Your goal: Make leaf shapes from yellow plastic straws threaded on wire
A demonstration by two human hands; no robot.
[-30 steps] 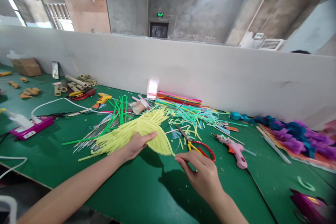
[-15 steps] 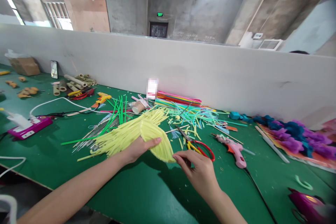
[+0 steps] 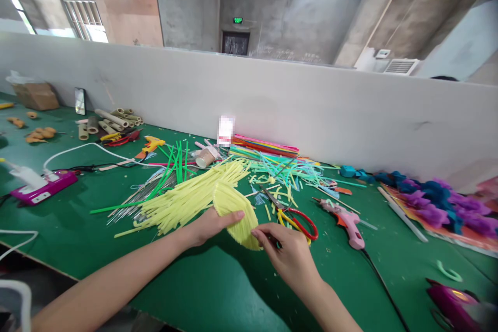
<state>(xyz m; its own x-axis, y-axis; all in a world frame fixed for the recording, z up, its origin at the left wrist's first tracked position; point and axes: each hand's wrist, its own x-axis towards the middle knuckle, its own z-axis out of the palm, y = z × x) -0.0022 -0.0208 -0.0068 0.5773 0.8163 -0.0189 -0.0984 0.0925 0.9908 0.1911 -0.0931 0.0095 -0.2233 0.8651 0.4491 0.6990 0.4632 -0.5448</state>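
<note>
A leaf-shaped piece made of yellow straws (image 3: 235, 208) is held a little above the green table (image 3: 218, 285). My left hand (image 3: 212, 224) grips it from below on its left side, thumb across the straws. My right hand (image 3: 284, 254) pinches its pointed lower tip with thumb and forefinger. Behind the piece lies a loose pile of yellow straws (image 3: 187, 197), with green straws (image 3: 171, 168) beside it.
Red-handled scissors (image 3: 298, 220) lie just right of my hands, then a pink glue gun (image 3: 348, 223) with its cord. Coloured straw offcuts (image 3: 284, 171), a paper cup (image 3: 205, 157), a yellow glue gun (image 3: 152, 144) and a pink box (image 3: 41, 187) lie around. Purple and blue feathery pieces (image 3: 439, 197) line the right.
The yellow leaf piece has tipped more upright and turned towards me. My right hand has moved left and closer to its tip; my left hand has slid further along its underside.
</note>
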